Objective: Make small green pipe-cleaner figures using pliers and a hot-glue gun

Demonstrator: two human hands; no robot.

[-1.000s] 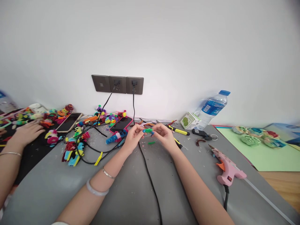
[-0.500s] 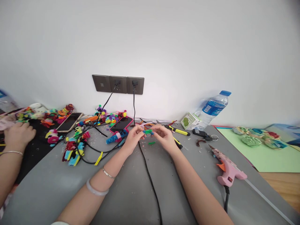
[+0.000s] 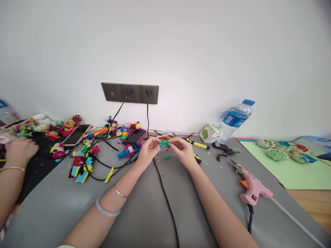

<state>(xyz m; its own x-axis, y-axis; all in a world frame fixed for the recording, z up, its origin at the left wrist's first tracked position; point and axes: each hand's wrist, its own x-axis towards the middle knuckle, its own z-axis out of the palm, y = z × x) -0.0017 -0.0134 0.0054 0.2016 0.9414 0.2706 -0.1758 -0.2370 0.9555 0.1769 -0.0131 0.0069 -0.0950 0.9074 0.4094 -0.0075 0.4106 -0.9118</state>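
Note:
Between the fingertips of both hands is a short green pipe cleaner piece [image 3: 163, 143], held level above the table. My left hand [image 3: 150, 151] pinches its left end and my right hand [image 3: 181, 150] pinches its right end; the fingers partly hide it. Just below the hands, a second green piece [image 3: 167, 157] lies on the grey table [image 3: 144, 206]. Left of my left hand is a blue fuzzy figure [image 3: 128, 150] with a pink band. Beside my right hand lie yellow-and-black tools [image 3: 198, 144], partly hidden by the hand.
A pink glue gun [image 3: 250, 186] with a long glue stick lies at right. Behind it are a water bottle [image 3: 234, 119], a juice box [image 3: 210, 133] and keys [image 3: 227, 148]. Black cables [image 3: 165, 196], phones [image 3: 133, 137] and colourful fuzzy figures [image 3: 82, 162] spread leftward. Another person's hand [image 3: 20, 150] is far left.
My hands have drawn slightly closer together and the green piece has shifted a little upward between them. The other person's hand at far left has moved slightly.

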